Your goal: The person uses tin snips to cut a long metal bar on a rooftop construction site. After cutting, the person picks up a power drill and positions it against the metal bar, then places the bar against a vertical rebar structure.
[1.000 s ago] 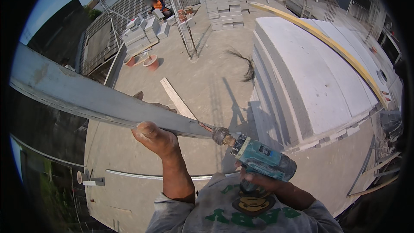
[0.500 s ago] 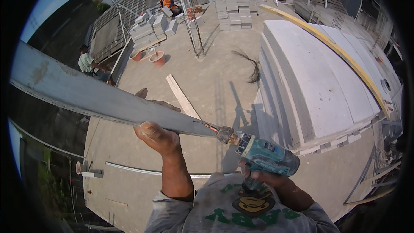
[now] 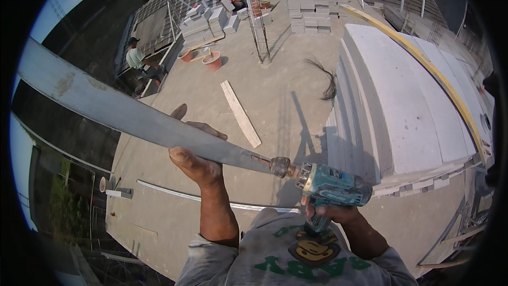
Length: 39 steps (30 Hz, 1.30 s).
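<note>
A long grey beam [image 3: 106,100] slants from the far left down to a narrow end in front of me. My left hand [image 3: 200,165] grips it from below near that end, thumb on the near side and fingers showing on the far side. In my right hand [image 3: 334,214] is a teal cordless drill [image 3: 338,184], held by its handle. Its bit [image 3: 259,158] points left and meets or overlaps the beam's near end; whether it has entered the surface, I cannot tell.
White blocks stand in a large stack [image 3: 410,106] on the right, with a yellow bar [image 3: 423,58] across it. A wooden plank [image 3: 241,114] and a metal strip [image 3: 185,195] lie on the concrete. Buckets [image 3: 212,61], upright rebar [image 3: 256,21] and two people [image 3: 138,59] are farther off.
My view has swung left, so the surroundings sit farther right. The beam slopes more steeply in the picture. Both hands keep their grips, and the bit stays at the beam's end.
</note>
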{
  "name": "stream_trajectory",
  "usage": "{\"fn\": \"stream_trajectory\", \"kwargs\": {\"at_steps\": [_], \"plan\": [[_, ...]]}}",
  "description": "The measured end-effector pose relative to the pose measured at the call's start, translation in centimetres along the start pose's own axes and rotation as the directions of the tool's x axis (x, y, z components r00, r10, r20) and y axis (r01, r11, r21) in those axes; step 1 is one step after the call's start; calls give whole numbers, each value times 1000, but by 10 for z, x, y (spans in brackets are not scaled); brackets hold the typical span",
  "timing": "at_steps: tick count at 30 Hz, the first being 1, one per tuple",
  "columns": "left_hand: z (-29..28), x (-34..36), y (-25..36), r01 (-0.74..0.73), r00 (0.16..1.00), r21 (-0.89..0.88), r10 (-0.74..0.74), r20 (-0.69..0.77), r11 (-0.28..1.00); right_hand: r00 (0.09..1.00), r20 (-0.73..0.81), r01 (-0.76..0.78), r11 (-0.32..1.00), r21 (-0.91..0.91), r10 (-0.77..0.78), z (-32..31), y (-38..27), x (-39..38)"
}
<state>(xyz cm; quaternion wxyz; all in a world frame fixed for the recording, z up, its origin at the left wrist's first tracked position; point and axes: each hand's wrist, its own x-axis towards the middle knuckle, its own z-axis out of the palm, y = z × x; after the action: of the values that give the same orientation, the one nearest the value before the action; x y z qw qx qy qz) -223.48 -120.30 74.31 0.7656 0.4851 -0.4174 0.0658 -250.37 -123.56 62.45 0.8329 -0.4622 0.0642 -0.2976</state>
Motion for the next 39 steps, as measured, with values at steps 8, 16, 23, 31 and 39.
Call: {"fn": "stream_trajectory", "kwargs": {"at_steps": [8,16,23,31,39], "plan": [[-7,-5,3,17,999,23,-16,-36,1000,997,34,-71,997,9,70,-5,4,-3],[-17,2,0,-18,997,80,23,-71,997,993,59,-96,992,-80,101,-5,4,1],[-59,14,-18,-2,994,121,16,-112,993,990,56,-134,988,75,130,2,21,14],[-165,23,-37,107,993,74,-102,-67,992,994,35,-112,981,160,108,51,48,70],[-269,46,-60,204,979,111,-199,-50,973,966,136,-235,965,116,219,119,101,150]]}}
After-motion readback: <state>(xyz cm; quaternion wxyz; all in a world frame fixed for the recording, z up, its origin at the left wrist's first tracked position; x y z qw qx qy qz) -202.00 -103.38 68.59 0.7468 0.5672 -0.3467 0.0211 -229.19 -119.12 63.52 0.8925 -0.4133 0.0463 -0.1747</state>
